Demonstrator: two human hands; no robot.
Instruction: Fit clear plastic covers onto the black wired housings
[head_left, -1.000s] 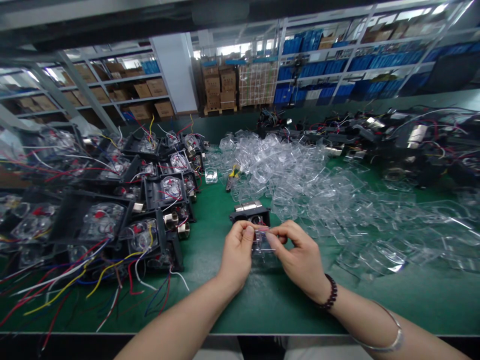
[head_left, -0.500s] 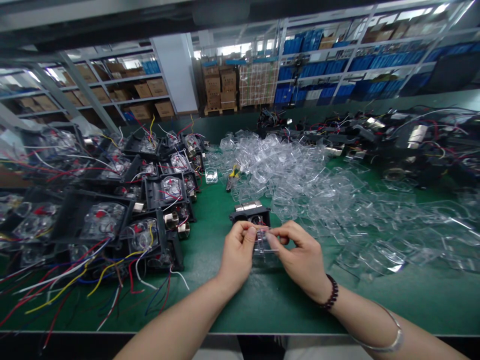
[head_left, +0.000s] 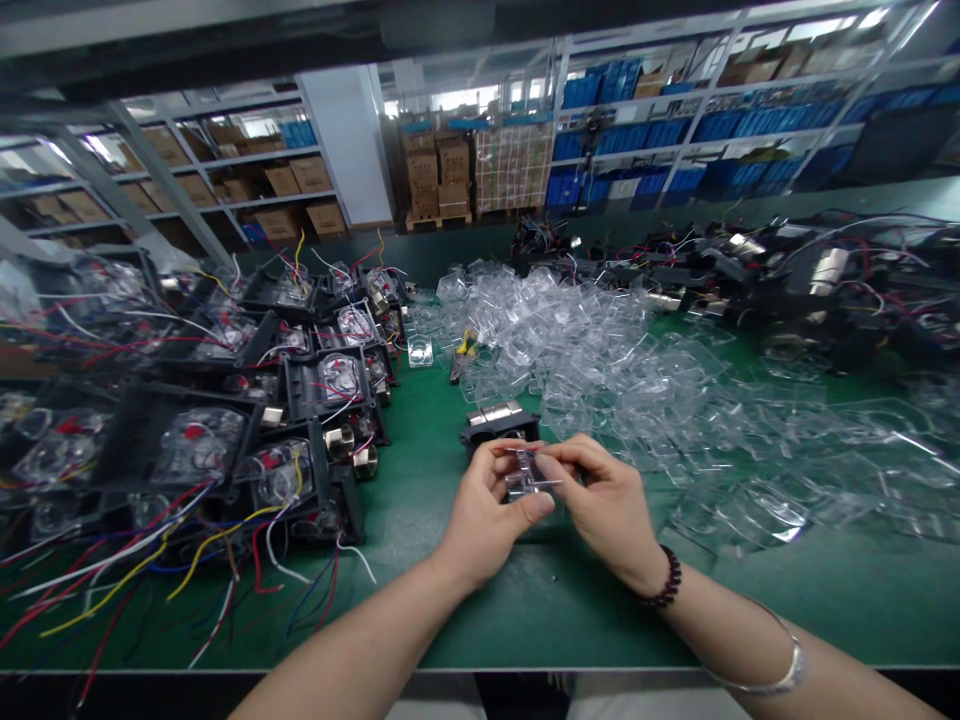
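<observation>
Between my hands is a small clear plastic cover (head_left: 523, 482), partly hidden by the fingers. My left hand (head_left: 487, 505) is closed around its left side, the thumb stretched along the near edge. My right hand (head_left: 600, 500) pinches at its right side, near thin red and blue wires. Just beyond the fingers sits a black housing (head_left: 480, 432) with a silver metal fitting (head_left: 493, 411) along its far side. My hands cover the near part of that housing, so I cannot tell how the wires join it.
A wide heap of clear plastic covers (head_left: 577, 330) spreads over the green table (head_left: 420, 560). Black housings (head_left: 176, 440) with loose coloured wires crowd the left. Yellow-handled pliers (head_left: 463, 350) lie beyond my hands. More dark wired parts (head_left: 795, 290) are piled at the back right.
My left thumb has moved down and right across the near edge of the clear cover. The cover appears tilted differently, and both hands stay close together at the same spot.
</observation>
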